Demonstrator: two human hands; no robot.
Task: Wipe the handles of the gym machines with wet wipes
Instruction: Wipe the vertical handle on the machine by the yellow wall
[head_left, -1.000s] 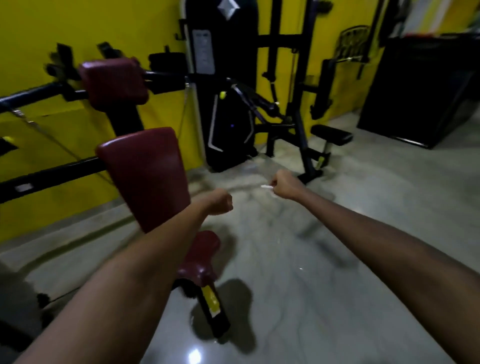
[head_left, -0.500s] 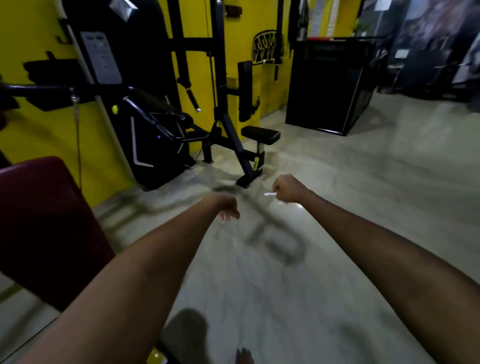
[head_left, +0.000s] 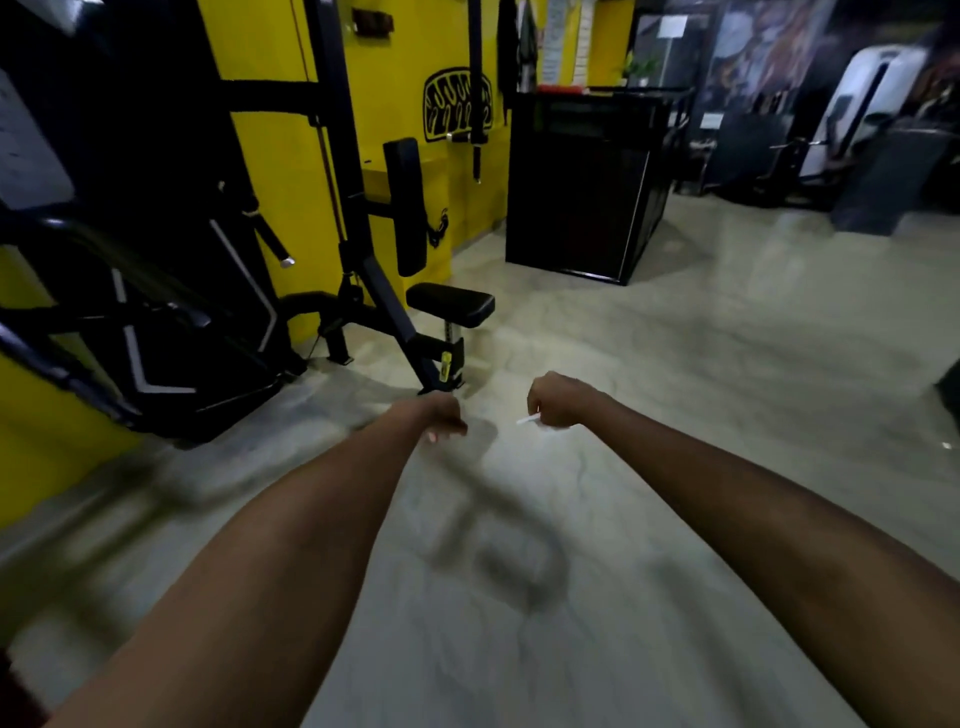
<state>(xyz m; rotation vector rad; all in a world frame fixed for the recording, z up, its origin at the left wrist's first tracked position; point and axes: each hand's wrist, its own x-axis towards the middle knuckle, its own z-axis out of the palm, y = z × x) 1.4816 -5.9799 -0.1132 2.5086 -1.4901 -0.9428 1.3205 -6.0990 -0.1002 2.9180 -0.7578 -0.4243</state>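
Note:
Both my forearms reach forward over the pale floor. My right hand (head_left: 556, 400) is curled into a fist around a white wet wipe (head_left: 529, 419), of which only a thin edge sticks out to the left. My left hand (head_left: 441, 415) hangs with its fingers loosely curled downward and holds nothing. A black gym machine stands ahead on the left, with a padded seat (head_left: 450, 304), an upright back pad (head_left: 405, 205) and a hanging black handle (head_left: 270, 236). Neither hand touches the machine.
A yellow wall (head_left: 291, 156) runs along the left behind the black machine frames (head_left: 130, 322). A black cabinet (head_left: 587, 187) stands at the back centre. More equipment sits at the far right (head_left: 852, 124). Open grey floor (head_left: 727, 364) spreads ahead and right.
The view has swung to the right: the red padded bench has left the frame and the black seat machine has come closer. My hands kept their pose, the right still gripping the wipe.

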